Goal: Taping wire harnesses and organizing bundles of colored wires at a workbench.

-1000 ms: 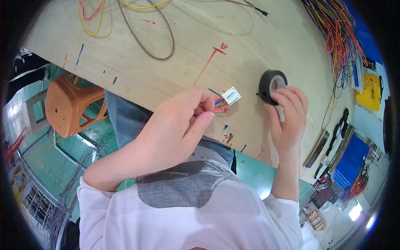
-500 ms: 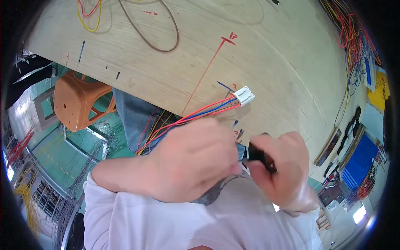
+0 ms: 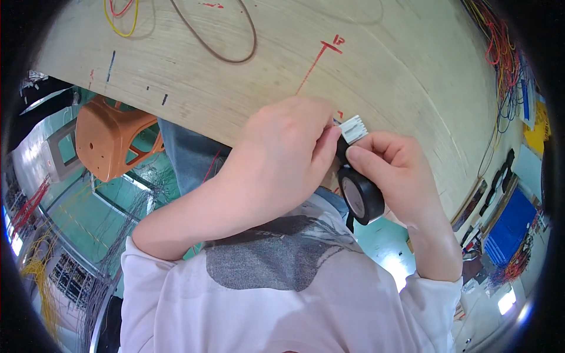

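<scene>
1. Pale wooden surface [image 3: 412, 70] spreads across the upper view; its near edge slants in front of me, presumably so that everything lies within easy reach.
2. Orange stool [image 3: 100, 141] stands off the near edge, toward the surface's left end.
3. Coloured wires [image 3: 496, 44] lie bunched along the right edge, likely kept there out of my way.
4. My left hand [image 3: 288, 147] is pinched at the rear of the white connector [image 3: 354, 128], I think to steady it; my fingers hide whatever else they grip.
5. My right hand [image 3: 394, 165] grasps the black tape [image 3: 342, 151] beside the connector, thumb against the strip, probably to keep it under control.
6. Tape roll [image 3: 374, 200] hangs below that thumb, at the near edge; I can read no print on its core.
7. Between my hands, just inside the near edge, the connector points its slotted end away from me.
8. Red handwritten mark [image 3: 338, 40], farther in from that edge, tops a red line, perhaps a measuring guide.
</scene>
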The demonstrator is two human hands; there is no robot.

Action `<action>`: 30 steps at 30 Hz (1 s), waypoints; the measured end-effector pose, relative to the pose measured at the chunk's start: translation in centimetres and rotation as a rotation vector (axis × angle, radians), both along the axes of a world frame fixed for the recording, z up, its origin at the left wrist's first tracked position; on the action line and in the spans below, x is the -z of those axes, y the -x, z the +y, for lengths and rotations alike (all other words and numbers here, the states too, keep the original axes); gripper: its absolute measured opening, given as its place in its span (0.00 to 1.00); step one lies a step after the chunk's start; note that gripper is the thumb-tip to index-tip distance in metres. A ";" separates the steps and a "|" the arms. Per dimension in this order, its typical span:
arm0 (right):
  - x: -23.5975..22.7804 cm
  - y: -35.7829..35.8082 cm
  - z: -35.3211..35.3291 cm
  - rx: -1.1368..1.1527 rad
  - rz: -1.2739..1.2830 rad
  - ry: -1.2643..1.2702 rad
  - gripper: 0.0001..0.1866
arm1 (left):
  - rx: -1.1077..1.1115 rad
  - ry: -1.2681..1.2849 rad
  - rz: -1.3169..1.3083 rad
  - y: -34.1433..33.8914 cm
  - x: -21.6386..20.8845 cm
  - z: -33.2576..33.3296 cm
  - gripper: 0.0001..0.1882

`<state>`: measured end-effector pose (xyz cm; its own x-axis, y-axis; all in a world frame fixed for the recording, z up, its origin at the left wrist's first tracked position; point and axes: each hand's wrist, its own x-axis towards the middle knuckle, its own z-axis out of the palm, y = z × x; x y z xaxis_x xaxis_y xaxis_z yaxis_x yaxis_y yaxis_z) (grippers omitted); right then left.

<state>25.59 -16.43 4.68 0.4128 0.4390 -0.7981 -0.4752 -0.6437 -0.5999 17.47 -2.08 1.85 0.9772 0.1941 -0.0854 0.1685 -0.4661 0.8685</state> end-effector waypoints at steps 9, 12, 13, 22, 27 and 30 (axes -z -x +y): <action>0.2 -0.3 0.3 -0.005 0.010 -0.030 0.09 | -0.017 -0.074 0.049 -0.9 -0.2 -0.3 0.06; 0.5 -0.2 -0.1 -0.016 -0.042 -0.040 0.08 | -0.008 -0.076 0.043 -1.0 -0.1 -0.3 0.07; 0.5 -0.2 -0.1 -0.014 -0.041 -0.042 0.08 | -0.006 -0.078 0.044 -1.0 -0.1 -0.3 0.07; 0.8 -0.2 -0.4 -0.007 -0.063 -0.052 0.09 | 0.013 -0.128 0.026 -1.1 -0.1 -0.6 0.07; 0.7 0.0 -0.8 -0.003 -0.069 -0.031 0.08 | -0.006 -0.333 -0.069 -0.7 -0.1 -1.3 0.04; 0.2 0.4 -0.8 0.051 -0.057 -0.118 0.07 | -0.030 -0.126 -0.052 -0.4 -0.5 -0.7 0.03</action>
<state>25.16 -17.24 4.51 0.4804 0.5056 -0.7167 -0.4682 -0.5431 -0.6970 17.86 -2.82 2.34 0.9733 0.2295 -0.0081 0.1405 -0.5673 0.8114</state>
